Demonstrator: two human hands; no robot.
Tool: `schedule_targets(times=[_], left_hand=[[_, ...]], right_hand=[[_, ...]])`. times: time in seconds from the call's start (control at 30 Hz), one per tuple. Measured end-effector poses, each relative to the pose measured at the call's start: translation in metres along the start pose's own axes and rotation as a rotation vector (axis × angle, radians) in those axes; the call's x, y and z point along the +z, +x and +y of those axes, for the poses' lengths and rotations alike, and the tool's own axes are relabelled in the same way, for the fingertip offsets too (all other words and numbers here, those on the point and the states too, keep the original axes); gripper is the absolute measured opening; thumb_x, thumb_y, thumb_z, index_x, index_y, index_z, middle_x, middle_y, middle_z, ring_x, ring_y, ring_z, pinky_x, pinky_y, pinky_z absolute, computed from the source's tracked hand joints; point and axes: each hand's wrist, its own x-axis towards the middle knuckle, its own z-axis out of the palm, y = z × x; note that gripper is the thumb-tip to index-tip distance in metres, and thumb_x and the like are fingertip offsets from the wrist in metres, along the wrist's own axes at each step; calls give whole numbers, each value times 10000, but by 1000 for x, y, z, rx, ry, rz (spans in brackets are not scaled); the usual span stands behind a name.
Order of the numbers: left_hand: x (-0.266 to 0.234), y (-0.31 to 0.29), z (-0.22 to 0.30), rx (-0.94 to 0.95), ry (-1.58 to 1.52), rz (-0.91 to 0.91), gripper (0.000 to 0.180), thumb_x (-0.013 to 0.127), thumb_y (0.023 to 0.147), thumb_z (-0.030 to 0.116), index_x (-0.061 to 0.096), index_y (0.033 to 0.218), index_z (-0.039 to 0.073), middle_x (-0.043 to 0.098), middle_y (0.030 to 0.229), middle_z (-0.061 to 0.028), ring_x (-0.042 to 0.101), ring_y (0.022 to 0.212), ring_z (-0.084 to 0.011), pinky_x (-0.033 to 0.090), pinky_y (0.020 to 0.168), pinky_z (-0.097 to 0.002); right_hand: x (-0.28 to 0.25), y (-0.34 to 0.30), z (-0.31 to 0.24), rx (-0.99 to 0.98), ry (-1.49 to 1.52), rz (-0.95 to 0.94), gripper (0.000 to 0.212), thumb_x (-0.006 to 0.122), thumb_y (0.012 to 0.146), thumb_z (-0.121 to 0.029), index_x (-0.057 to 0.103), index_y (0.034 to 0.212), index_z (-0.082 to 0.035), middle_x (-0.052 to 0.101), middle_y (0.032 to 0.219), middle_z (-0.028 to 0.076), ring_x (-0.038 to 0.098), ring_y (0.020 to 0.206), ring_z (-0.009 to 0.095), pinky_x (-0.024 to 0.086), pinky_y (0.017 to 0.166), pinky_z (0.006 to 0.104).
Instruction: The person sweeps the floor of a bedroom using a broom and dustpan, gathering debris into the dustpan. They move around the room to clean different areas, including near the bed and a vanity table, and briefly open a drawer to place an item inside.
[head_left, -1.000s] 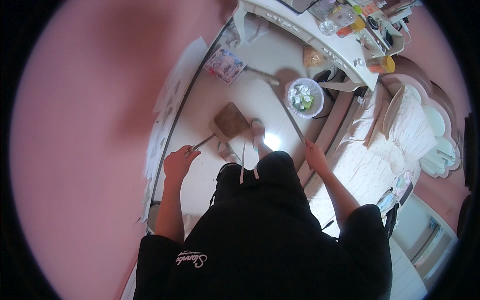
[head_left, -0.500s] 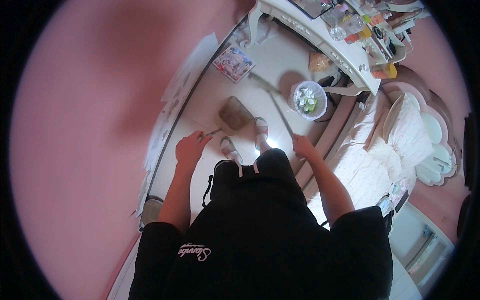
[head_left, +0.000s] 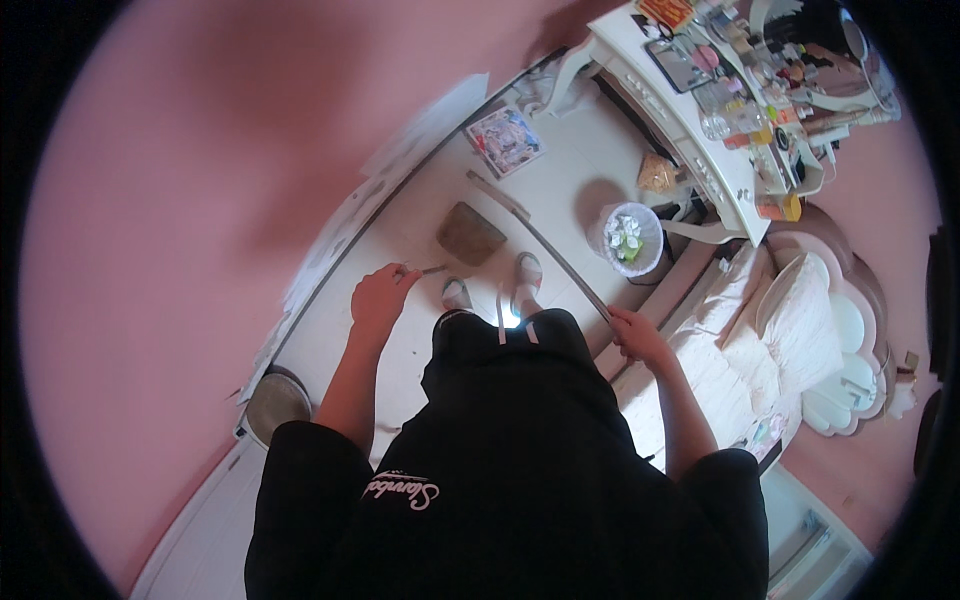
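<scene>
My left hand [head_left: 380, 298] is closed round the end of a thin handle that leads toward a brownish dustpan [head_left: 470, 234]. The pan lies on the pale floor just beyond my slippered feet. In my right hand [head_left: 637, 333] is the long grey stick of a broom [head_left: 565, 264], fingers wrapped round its upper end. The broom slants away to the left, and its narrow head [head_left: 497, 194] is at the floor beyond the dustpan, apart from it. Close to the broom head lies a flat, colourful printed box or book [head_left: 504, 141].
A lined white bin [head_left: 633, 240] with crumpled wrappers stands to the right. Behind it are a tan bag [head_left: 656, 173] and a white dressing table [head_left: 690, 125] crowded with bottles. A bed [head_left: 700, 375] borders the right, a pink wall [head_left: 220, 200] the left. A round metallic object [head_left: 279, 408] sits beside my left arm.
The broom head has swung left and nearer, toward the dustpan's far side. My right hand has shifted slightly right and nearer. My view has turned, shifting the furniture right and down.
</scene>
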Motion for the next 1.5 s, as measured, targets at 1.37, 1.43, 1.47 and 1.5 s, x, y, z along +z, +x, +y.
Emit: schedule_targets(times=[1.37,1.43,1.47,1.5], left_hand=[[-44,-55,-133,-170,12,9,486,652,799,583,693,1040,163,706,873,-94,671,803,-254,515,728,-370],[-56,-51,-124,-294,-210,-214,514,664,794,580,668,1076,151,692,894,-83,645,768,-212,496,688,-350],[-57,-50,-122,-346,-342,-346,519,672,792,573,652,1085,145,671,903,-70,606,751,-188,475,668,-336],[-57,-50,-121,-397,-472,-479,525,680,790,566,636,1093,139,650,911,-57,567,735,-163,455,648,-323]], right_hand=[[101,45,-62,-91,-458,-175,340,424,931,-248,641,1089,-39,576,647,102,555,487,185,477,405,334],[81,35,-38,-65,-406,-128,356,438,928,-264,643,1141,-65,586,660,99,553,481,181,476,407,338],[78,25,-31,-48,-380,-106,368,444,927,-272,644,1167,-78,591,667,97,553,479,179,475,407,340],[77,14,-24,-40,-400,-114,372,451,930,-281,640,1191,-95,597,676,96,561,495,179,480,417,339]])
